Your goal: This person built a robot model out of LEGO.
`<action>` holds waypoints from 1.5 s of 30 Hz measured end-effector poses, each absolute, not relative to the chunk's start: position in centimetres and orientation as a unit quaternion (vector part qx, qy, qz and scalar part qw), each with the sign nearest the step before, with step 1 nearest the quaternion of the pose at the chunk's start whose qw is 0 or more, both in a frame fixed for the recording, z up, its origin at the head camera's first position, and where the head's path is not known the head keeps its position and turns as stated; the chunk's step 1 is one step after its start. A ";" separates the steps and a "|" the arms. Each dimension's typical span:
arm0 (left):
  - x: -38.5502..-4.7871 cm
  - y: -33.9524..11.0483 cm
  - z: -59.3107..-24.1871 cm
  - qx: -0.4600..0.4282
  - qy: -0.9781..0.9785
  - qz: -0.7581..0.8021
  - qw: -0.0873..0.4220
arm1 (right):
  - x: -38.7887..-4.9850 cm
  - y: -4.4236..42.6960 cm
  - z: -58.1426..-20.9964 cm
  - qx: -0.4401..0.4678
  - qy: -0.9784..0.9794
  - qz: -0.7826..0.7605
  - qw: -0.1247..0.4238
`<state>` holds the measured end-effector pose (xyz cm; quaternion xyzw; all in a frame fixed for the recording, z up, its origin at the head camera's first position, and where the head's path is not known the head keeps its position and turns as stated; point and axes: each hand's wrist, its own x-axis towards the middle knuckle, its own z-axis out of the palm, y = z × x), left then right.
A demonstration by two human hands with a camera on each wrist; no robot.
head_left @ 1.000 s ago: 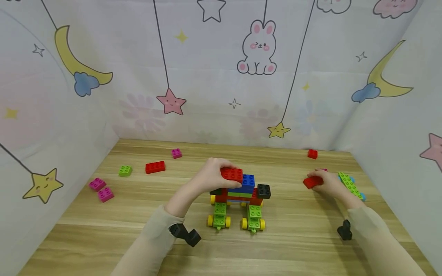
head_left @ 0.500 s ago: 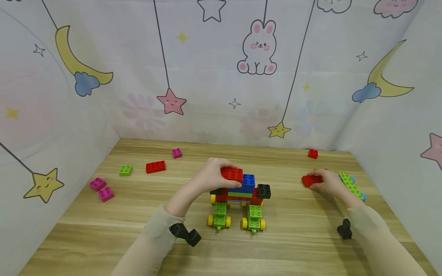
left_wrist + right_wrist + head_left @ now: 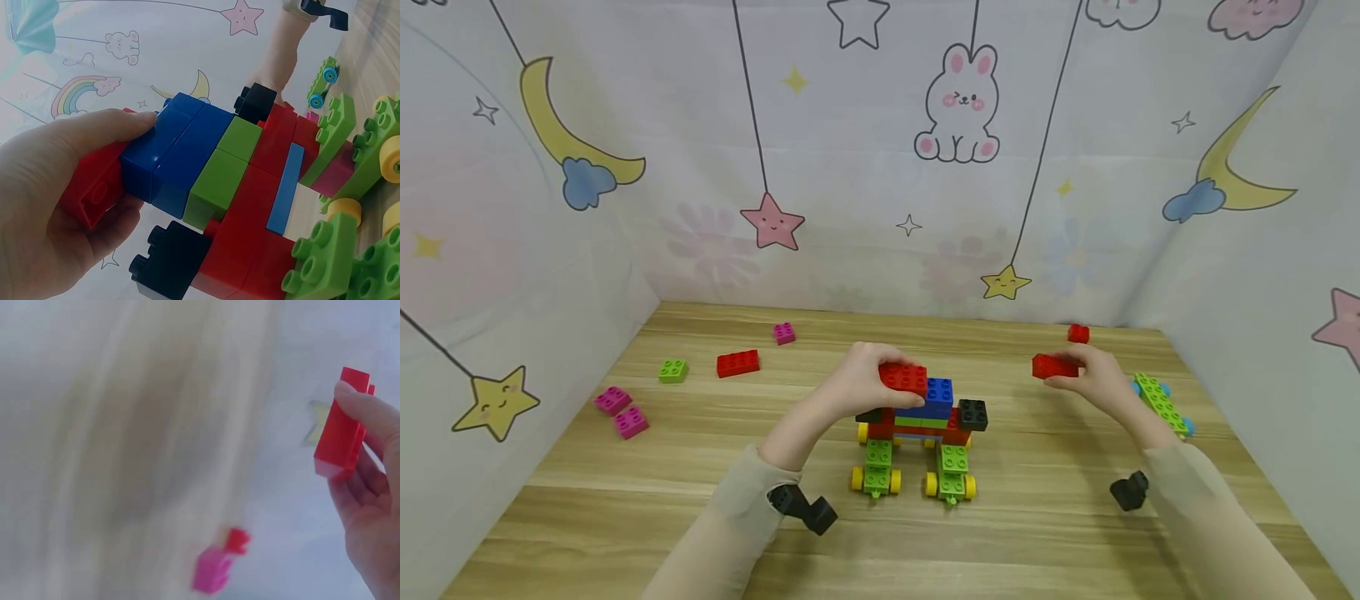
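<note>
A toy-brick build (image 3: 917,429) of red, lime, blue and black bricks stands mid-table on lime bases with yellow wheels. At its top, my left hand (image 3: 861,379) grips a red brick (image 3: 904,380) beside the blue bricks (image 3: 938,398). The left wrist view shows the thumb (image 3: 119,128) reaching onto the blue bricks, while the other fingers curl under the red brick. To the right of the build, my right hand (image 3: 1097,375) pinches another red brick (image 3: 1054,367) between thumb and fingers, above the table.
A lime wheeled base (image 3: 1161,404) lies at the right edge, with a small red brick (image 3: 1078,333) farther back. On the left are a long red brick (image 3: 737,363), a lime brick (image 3: 673,371) and several pink bricks (image 3: 631,422). A printed curtain (image 3: 850,250) closes off the back.
My right hand has lifted its red brick off the table and carried it left and slightly farther back. My left hand and the build have stayed in place.
</note>
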<state>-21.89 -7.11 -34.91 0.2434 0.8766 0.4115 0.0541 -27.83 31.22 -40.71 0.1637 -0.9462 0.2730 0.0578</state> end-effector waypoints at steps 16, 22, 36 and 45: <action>-21.9 -7.2 -34.9 0.245 0.877 0.410 0.050 | -24.6 22.7 -34.1 0.199 -0.907 0.366 0.065; -21.9 -7.2 -34.8 0.246 0.874 0.415 0.055 | -23.3 20.3 -32.8 0.227 -0.891 0.390 0.052; -22.0 -7.2 -34.9 0.258 0.868 0.421 0.051 | -22.2 17.1 -33.1 0.306 -0.864 0.397 0.040; -22.1 -7.2 -35.0 0.263 0.863 0.428 0.049 | -22.0 16.4 -33.7 0.315 -0.857 0.407 0.022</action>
